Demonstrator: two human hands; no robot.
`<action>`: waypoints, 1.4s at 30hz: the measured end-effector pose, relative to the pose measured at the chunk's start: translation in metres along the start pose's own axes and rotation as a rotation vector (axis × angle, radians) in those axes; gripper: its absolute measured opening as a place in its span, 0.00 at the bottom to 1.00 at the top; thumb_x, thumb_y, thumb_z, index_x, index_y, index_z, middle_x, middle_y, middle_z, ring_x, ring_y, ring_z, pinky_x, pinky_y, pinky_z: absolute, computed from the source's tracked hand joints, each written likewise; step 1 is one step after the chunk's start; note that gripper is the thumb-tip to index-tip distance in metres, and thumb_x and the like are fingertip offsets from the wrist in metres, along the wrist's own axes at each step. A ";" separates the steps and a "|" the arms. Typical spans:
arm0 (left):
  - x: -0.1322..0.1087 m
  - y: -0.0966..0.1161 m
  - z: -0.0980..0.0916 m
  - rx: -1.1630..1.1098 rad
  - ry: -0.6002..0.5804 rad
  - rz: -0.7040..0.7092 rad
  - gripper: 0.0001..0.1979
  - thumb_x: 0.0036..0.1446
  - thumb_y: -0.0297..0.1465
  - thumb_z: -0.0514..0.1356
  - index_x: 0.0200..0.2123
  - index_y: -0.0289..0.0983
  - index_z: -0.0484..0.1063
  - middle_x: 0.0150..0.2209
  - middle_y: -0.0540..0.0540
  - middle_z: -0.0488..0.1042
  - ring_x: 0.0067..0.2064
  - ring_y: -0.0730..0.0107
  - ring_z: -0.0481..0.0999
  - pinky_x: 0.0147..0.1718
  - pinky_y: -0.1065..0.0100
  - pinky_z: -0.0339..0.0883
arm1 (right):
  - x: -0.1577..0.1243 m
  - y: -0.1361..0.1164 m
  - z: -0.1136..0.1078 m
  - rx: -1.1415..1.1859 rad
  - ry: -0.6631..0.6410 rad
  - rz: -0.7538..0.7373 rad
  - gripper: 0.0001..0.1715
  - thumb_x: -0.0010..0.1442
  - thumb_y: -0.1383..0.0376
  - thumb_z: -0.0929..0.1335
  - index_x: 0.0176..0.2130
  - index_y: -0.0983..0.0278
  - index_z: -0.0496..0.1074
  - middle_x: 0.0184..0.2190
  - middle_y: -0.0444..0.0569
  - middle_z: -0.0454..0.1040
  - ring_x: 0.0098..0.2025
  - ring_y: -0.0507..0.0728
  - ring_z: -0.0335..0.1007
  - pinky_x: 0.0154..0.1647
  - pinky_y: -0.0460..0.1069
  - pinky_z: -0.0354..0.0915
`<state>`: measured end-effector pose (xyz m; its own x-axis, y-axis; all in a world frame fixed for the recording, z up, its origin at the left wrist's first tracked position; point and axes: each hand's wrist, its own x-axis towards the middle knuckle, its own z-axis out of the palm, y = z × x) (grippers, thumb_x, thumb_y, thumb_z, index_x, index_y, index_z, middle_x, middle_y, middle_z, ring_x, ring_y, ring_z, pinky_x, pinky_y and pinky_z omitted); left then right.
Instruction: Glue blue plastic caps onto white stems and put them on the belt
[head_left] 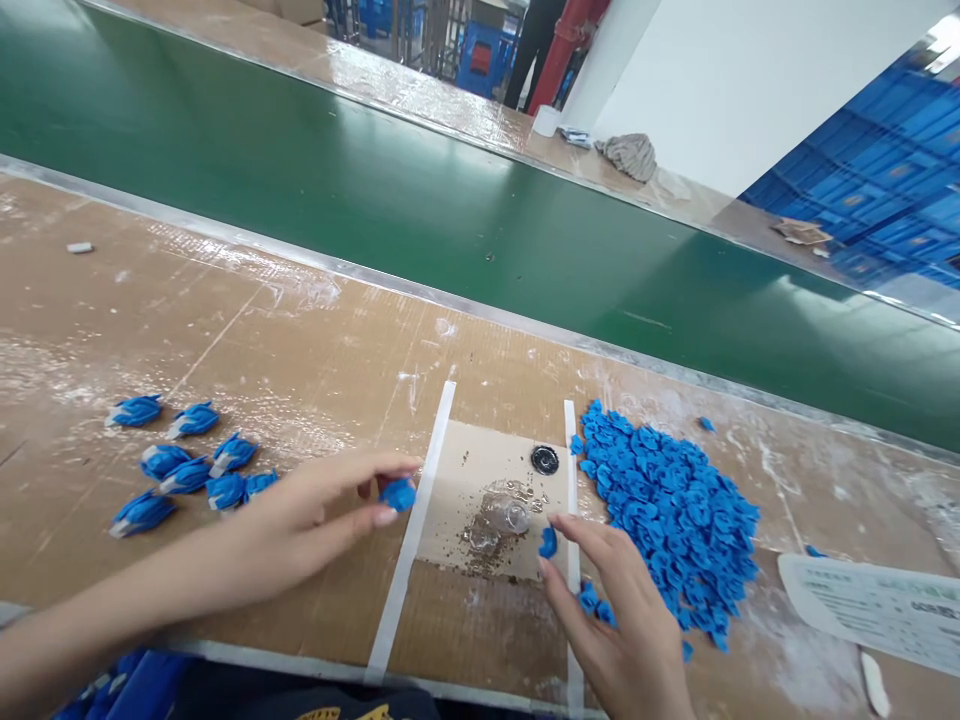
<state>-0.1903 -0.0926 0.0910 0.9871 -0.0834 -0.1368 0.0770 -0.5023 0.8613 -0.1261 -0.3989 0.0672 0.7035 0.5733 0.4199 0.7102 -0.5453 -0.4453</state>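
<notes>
My left hand [322,515] pinches a blue plastic piece [398,494] between thumb and fingers, just left of a white tape strip. Between the thumb and forefinger of my right hand [607,600] is a small curved blue piece [548,543]. Between the hands lies a beige cardboard sheet [480,445] with a wet, glue-like patch [487,525] and brown specks. A round black cap-like disc [544,460] rests on its upper right. Beside my right hand spreads a large pile of small blue pieces [675,505]. Several larger blue pieces with whitish ends [176,468] lie left, beyond my left forearm.
A green conveyor belt [337,170] crosses behind the cardboard-covered table [315,350]. A printed label sheet [870,610] is at the right. A grey cloth [630,156] lies on the far ledge, with stacked blue crates [870,180] beyond. Someone's dark-clothed legs [534,50] show at the back.
</notes>
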 end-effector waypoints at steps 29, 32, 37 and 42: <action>-0.013 0.012 0.105 -1.285 -0.012 -0.192 0.22 0.50 0.31 0.71 0.48 0.39 0.70 0.37 0.49 0.77 0.36 0.76 0.75 0.36 0.72 0.66 | -0.023 -0.042 0.044 1.059 0.044 0.410 0.18 0.67 0.61 0.67 0.56 0.55 0.68 0.45 0.54 0.78 0.45 0.61 0.78 0.44 0.55 0.76; -0.014 0.012 0.106 -1.302 -0.009 -0.183 0.21 0.50 0.30 0.71 0.47 0.38 0.70 0.37 0.49 0.78 0.35 0.77 0.75 0.36 0.73 0.66 | -0.023 -0.053 0.045 0.989 0.086 0.478 0.17 0.66 0.59 0.67 0.54 0.58 0.69 0.44 0.56 0.78 0.45 0.62 0.77 0.44 0.56 0.76; -0.013 0.010 0.107 -1.324 -0.001 -0.148 0.20 0.52 0.31 0.71 0.47 0.39 0.70 0.37 0.49 0.78 0.35 0.78 0.75 0.36 0.74 0.66 | -0.027 -0.060 0.048 0.807 0.124 0.467 0.17 0.65 0.65 0.68 0.54 0.57 0.69 0.46 0.53 0.77 0.47 0.60 0.75 0.46 0.55 0.74; -0.013 0.004 0.114 -1.332 0.006 -0.152 0.22 0.52 0.34 0.71 0.48 0.40 0.69 0.36 0.50 0.77 0.33 0.78 0.76 0.34 0.74 0.65 | -0.024 -0.052 0.055 0.490 0.135 0.192 0.20 0.60 0.69 0.70 0.52 0.58 0.70 0.43 0.53 0.77 0.44 0.64 0.76 0.43 0.59 0.75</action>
<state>-0.2191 -0.1918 0.0405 0.9570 -0.0969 -0.2735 0.2591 0.7095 0.6553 -0.1816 -0.3509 0.0371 0.8393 0.3906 0.3782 0.4960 -0.2649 -0.8270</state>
